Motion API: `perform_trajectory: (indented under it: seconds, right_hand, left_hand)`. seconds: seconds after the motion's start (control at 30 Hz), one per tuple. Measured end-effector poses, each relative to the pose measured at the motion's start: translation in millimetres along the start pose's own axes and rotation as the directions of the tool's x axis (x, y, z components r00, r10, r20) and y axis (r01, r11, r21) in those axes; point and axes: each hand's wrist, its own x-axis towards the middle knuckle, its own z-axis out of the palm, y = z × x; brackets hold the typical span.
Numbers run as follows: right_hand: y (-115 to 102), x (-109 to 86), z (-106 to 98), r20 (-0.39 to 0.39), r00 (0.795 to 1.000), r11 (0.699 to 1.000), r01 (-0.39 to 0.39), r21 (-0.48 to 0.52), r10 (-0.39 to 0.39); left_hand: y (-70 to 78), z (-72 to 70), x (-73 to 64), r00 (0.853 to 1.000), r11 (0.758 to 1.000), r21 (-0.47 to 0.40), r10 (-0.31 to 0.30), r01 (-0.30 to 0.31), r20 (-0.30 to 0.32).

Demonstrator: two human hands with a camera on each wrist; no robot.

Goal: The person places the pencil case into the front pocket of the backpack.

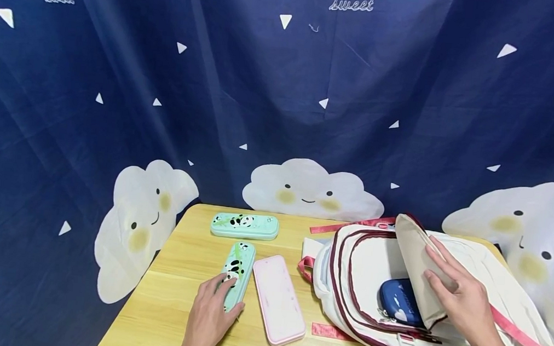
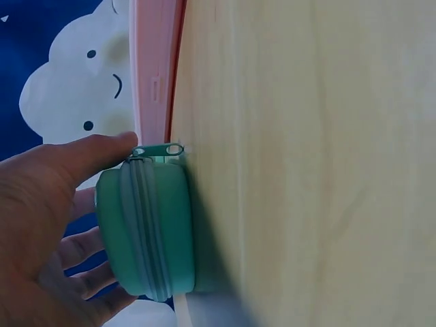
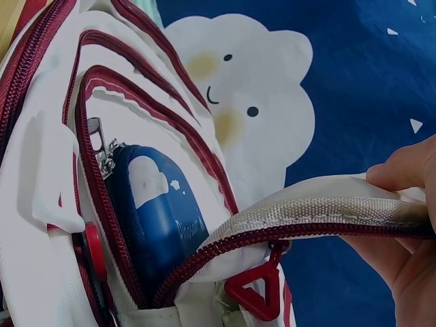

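My left hand [image 1: 210, 311] grips the near end of a mint-green panda pencil case [image 1: 240, 269] lying on the table. In the left wrist view, the thumb lies by the zipper pull of this case [image 2: 157, 225] and the fingers are across its other side. A white backpack [image 1: 490, 274] with dark red zippers lies at the right. Its front pocket flap [image 1: 417, 262] is lifted, pinched by my right hand [image 1: 466, 297]. Inside the pocket sits a dark blue zipped case [image 3: 160, 211], partly covered by the flap in the head view.
Another mint panda pencil case [image 1: 245, 226] lies crosswise near the table's back edge. Between the left hand and backpack is a pale pink flat case [image 1: 279, 301]. Red straps [image 1: 529, 343] trail from the bag. A dark blue curtain [image 1: 284, 86] hangs behind the wooden table [image 1: 156, 305].
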Motion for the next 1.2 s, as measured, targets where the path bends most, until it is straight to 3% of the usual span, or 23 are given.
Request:
perform_trajectory:
  seconds: [0.17, 0.3, 0.53, 0.87, 1.1, 1.2]
  right_hand:
    - [0.2, 0.0, -0.4, -0.007, 1.0, 1.0, 0.005, 0.007, -0.005]
    - [0.9, 0.5, -0.6, -0.012, 1.0, 1.0, 0.012, 0.002, -0.012]
    - [0.3, 0.4, -0.5, -0.001, 1.0, 1.0, -0.004, -0.012, 0.004]
    - [2.5, -0.5, -1.0, -0.008, 1.0, 1.0, 0.01, -0.001, -0.01]
    - [1.4, -0.8, -0.9, -0.008, 1.0, 1.0, 0.004, 0.0, -0.004]
    - [0.8, -0.2, -1.0, -0.009, 1.0, 1.0, 0.012, 0.0, -0.012]
  left_hand:
    - [1.6, -6.2, -3.7, 0.992, 0.996, 0.001, -0.084, 0.085, 0.098]
    - [2.5, -8.8, -6.7, 0.983, 0.992, -0.002, -0.123, 0.125, 0.134]
    - [2.5, -12.2, -10.5, 0.951, 0.972, 0.006, -0.232, 0.236, 0.204]
    - [0.7, -17.3, -10.4, 0.916, 0.94, -0.004, -0.333, 0.342, 0.225]
    - [-2.5, -17.3, -12.7, 0.911, 0.932, -0.041, -0.343, 0.361, 0.227]
    - [-6.0, -17.1, -14.0, 0.902, 0.916, -0.073, -0.37, 0.394, 0.225]
